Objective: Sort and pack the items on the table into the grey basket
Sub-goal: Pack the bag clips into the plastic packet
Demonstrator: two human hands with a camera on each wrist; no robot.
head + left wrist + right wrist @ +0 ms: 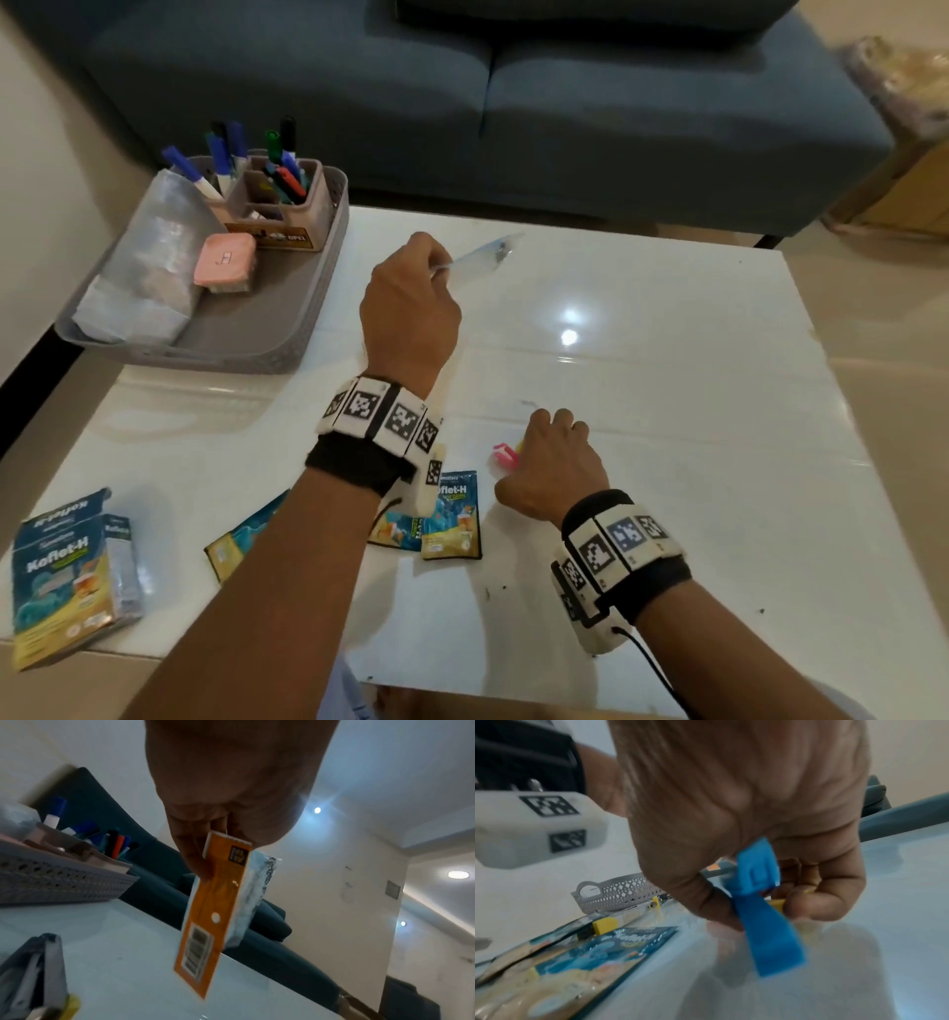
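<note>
My left hand (429,262) is raised over the middle of the white table (667,411) and pinches one end of a flat clear packet (482,254) with an orange backing card (213,912). The right hand (549,457) is low near the table's front, its fingers curled round small plastic clips: a blue clip (765,923) sticks out below the fist, a yellow one (777,903) shows behind it, and a pink one (502,455) shows at the thumb side. At the far left stands the grey basket (308,318), holding a pen organiser (287,205) with markers, a silver pouch (149,267) and a pink box (225,262).
Koflet-H sachets (452,519) lie on the table just left of my right hand, another sachet (241,539) under my left forearm. A Koflet-H box (67,575) sits at the front left corner. A blue sofa (462,103) stands behind the table.
</note>
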